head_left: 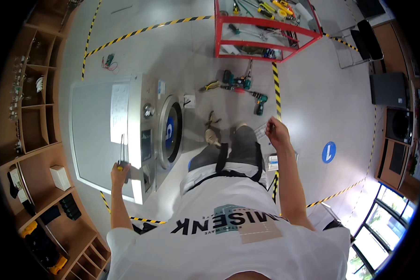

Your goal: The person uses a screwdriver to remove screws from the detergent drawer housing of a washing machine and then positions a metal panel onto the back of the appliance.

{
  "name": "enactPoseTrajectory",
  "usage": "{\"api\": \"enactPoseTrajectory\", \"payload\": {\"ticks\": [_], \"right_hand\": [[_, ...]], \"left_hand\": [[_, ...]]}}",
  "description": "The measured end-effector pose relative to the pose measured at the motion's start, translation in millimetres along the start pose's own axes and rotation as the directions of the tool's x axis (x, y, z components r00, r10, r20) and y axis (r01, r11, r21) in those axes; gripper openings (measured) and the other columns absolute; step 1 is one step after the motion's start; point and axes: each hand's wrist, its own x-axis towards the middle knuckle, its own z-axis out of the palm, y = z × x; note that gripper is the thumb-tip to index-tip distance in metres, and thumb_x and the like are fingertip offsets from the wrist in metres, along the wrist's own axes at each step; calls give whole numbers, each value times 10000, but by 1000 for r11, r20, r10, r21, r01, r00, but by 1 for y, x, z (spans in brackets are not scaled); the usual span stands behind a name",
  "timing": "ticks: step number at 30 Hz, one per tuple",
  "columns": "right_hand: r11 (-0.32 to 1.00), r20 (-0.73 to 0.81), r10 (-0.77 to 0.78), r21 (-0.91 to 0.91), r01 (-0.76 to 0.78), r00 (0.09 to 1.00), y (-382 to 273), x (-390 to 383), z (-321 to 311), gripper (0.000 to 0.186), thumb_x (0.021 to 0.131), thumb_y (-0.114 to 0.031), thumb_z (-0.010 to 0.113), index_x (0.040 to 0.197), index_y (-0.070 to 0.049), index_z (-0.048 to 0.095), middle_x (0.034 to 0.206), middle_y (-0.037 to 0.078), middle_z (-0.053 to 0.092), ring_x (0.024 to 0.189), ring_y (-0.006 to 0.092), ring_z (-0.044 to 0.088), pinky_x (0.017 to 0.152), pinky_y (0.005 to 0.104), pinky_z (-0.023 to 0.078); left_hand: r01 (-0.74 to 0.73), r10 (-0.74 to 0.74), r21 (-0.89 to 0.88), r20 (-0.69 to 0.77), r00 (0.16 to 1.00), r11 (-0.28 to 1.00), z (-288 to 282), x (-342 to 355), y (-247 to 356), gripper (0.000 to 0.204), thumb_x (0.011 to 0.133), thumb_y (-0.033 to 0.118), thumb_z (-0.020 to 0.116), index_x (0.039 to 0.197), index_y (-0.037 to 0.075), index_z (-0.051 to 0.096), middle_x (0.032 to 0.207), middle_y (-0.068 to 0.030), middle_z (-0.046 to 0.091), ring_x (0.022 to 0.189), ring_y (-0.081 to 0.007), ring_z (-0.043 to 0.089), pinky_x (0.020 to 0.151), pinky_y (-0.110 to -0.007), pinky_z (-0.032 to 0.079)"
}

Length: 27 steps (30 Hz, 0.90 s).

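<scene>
My left hand point(118, 175) is closed round the handle of a screwdriver point(122, 151), over the edge of a washing machine's top point(91, 126). The yellow and black handle shows at my fingers, and the long thin shaft points away from me over the top. A white paper sheet point(120, 105) lies on the top beside the shaft. The round door point(174, 132) and the control knob point(148, 110) are on the machine's front. My right hand point(278, 134) is raised in front of me on the right, fingers curled; whatever they hold, if anything, is hidden.
Two cordless drills point(260, 101) and pliers point(212, 86) lie on the floor ahead. A red tool cart point(221, 37) with tools stands beyond them. A multimeter point(109, 59) lies at far left. Wooden shelves point(56, 154) line the left, a black chair point(366, 42) stands at far right.
</scene>
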Motion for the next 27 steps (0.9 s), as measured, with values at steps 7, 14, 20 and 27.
{"api": "enactPoseTrajectory", "payload": {"ticks": [7, 14, 20, 27], "right_hand": [[975, 208, -136, -145, 168, 969, -189, 206, 99, 114, 871, -154, 592, 817, -56, 573, 721, 36, 560, 631, 142, 537, 553, 295, 441], [764, 306, -285, -500, 408, 908, -323, 458, 129, 84, 815, -157, 635, 795, -79, 612, 652, 15, 539, 561, 132, 513, 481, 270, 426], [736, -32, -359, -624, 262, 933, -323, 521, 176, 167, 821, -207, 637, 843, -62, 559, 710, 33, 499, 624, 170, 509, 564, 317, 460], [-338, 489, -664, -871, 357, 566, -287, 467, 197, 330, 778, -248, 636, 989, 3, 602, 817, 186, 633, 773, 331, 608, 715, 438, 471]], "left_hand": [[136, -185, -151, -385, 904, 979, 39, -66, 49, 435, 873, 366, 611, 836, -63, 554, 729, -194, 600, 651, -339, 562, 598, -419, 438], [403, -708, -819, -6, 707, 409, 130, -174, 151, 259, 882, 267, 633, 853, 30, 533, 628, 7, 491, 424, -88, 391, 359, -263, 303], [548, -652, -495, -50, 756, 674, 128, -226, 257, 336, 851, 277, 647, 724, -3, 511, 525, -75, 463, 510, -155, 496, 473, -318, 382], [616, -752, -551, -33, 658, 563, 146, -256, 306, 380, 839, 315, 654, 720, -16, 512, 532, -112, 464, 496, -185, 449, 496, -344, 383]]}}
